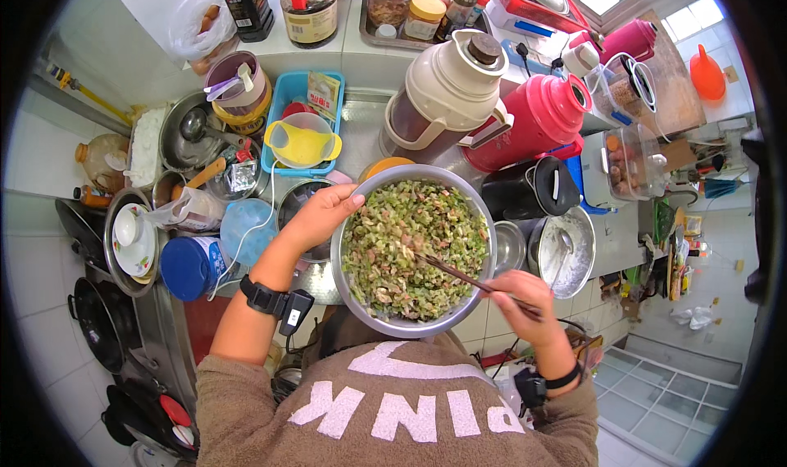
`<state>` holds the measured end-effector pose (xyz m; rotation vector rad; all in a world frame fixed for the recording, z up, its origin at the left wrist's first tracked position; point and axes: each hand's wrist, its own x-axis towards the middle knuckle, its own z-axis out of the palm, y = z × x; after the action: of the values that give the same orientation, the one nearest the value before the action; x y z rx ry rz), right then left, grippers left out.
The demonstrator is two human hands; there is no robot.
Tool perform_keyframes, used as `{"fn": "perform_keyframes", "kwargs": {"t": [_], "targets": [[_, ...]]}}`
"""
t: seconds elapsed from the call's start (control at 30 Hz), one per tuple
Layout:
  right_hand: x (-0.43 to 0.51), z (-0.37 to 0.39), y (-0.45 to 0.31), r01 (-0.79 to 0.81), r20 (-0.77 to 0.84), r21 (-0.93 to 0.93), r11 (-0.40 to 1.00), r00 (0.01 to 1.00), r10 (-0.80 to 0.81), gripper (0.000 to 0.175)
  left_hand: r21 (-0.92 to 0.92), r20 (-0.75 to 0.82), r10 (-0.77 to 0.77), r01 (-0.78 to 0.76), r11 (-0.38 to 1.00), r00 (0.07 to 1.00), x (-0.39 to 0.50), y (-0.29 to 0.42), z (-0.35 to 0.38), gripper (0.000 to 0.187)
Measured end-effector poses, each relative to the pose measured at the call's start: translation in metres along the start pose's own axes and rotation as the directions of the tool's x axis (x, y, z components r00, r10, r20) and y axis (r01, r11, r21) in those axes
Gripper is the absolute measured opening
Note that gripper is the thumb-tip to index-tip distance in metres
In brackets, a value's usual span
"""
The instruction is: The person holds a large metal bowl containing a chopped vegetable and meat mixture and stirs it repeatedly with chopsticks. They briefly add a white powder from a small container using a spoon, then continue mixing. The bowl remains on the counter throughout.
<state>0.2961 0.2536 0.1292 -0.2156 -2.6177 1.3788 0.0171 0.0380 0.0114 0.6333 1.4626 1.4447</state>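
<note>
A large metal bowl (414, 328) is close in front of me, over the counter's near edge. It holds a chopped green and pinkish filling (418, 239). My left hand (329, 212) grips the bowl's upper left rim, with the thumb over the edge. In my right hand (522, 301) is a pair of dark chopsticks (452, 271), slanting over the right rim with their tips in the middle of the filling. Black straps with small devices are on both wrists.
A beige thermos (442, 98) and a red thermos (529, 120) stand behind the bowl. To the right are a black pitcher (522, 187) and a floury metal bowl (569, 252) with a spoon. At left are a blue-lidded tub (187, 268), a blue basket (335, 86) and stacked bowls.
</note>
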Motion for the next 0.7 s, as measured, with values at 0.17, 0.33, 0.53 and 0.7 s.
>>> {"fn": "perform_keyframes", "kwargs": {"t": [0.17, 0.33, 0.53, 0.7], "targets": [[-0.026, -0.056, 0.007, -0.274, -0.191, 0.053, 0.960, 0.941, 0.279, 0.020, 0.017, -0.148, 0.097, -0.095, 0.995, 0.984, 0.002, -0.003, 0.005, 0.040], [0.012, -0.033, 0.016, -0.242, -0.334, 0.239, 0.940, 0.889, 0.314, 0.025, 0.165, -0.261, 0.180, -0.140, 0.976, 0.948, -0.053, -0.010, 0.023, 0.043], [0.034, 0.016, 0.015, -0.220, -0.062, 0.259, 0.941, 0.968, 0.243, 0.014, 0.129, -0.351, 0.196, -0.160, 0.979, 0.916, -0.074, -0.025, 0.058, 0.046], [0.001, -0.018, 0.011, -0.060, 0.063, 0.033, 0.998, 0.996, 0.058, 0.007, -0.058, -0.269, 0.180, -0.202, 0.978, 0.946, -0.062, -0.027, 0.048, 0.045]]}}
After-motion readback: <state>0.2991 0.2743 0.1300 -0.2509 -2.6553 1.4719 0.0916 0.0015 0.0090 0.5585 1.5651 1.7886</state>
